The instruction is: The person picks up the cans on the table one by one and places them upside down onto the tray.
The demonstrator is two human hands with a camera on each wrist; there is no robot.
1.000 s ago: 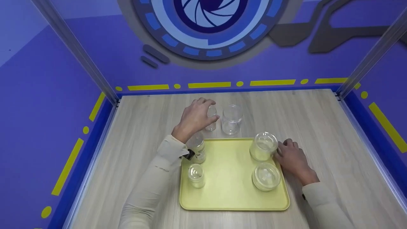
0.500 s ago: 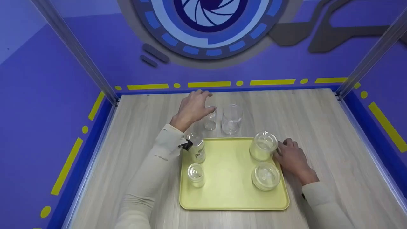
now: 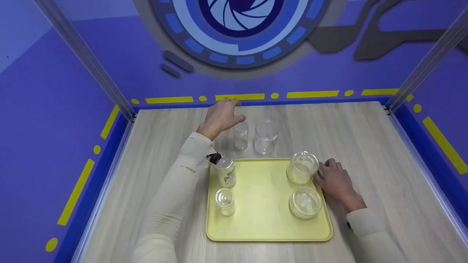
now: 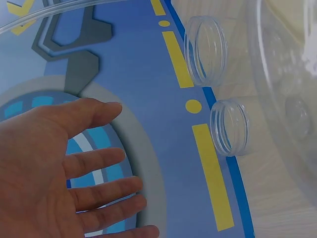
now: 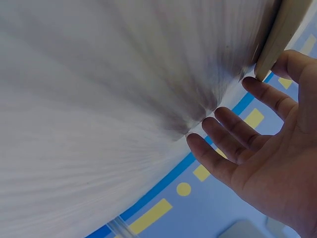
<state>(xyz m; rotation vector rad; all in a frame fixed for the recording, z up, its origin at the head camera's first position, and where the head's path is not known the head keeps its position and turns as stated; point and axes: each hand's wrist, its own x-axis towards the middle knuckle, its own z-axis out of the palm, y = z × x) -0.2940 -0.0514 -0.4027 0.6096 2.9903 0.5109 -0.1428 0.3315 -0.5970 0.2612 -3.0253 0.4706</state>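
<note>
My left hand (image 3: 221, 117) hovers at the back of the table, thumb and fingers spread with nothing between them. Just below its thumb stands a narrow clear jar (image 3: 241, 137), beside a wider clear jar (image 3: 266, 138); both rims also show in the left wrist view. At the right, my right hand (image 3: 335, 182) has its thumb and index finger at either side of the edge of a yellow tray (image 3: 263, 235). Its other fingertips rest on the table in the right wrist view. The tray's side (image 5: 282, 37) comes between thumb and index there.
Two clear containers stand along the tray's left side, a labelled bottle (image 3: 226, 173) and a small jar (image 3: 225, 201). Along its right side are a tall jar (image 3: 302, 168) and a low round jar (image 3: 306, 202). Blue printed walls (image 3: 204, 86) enclose the table.
My left hand has moved up and back from around the narrow jar, leaving it standing beside the wider one. My right hand stays at the tray's edge.
</note>
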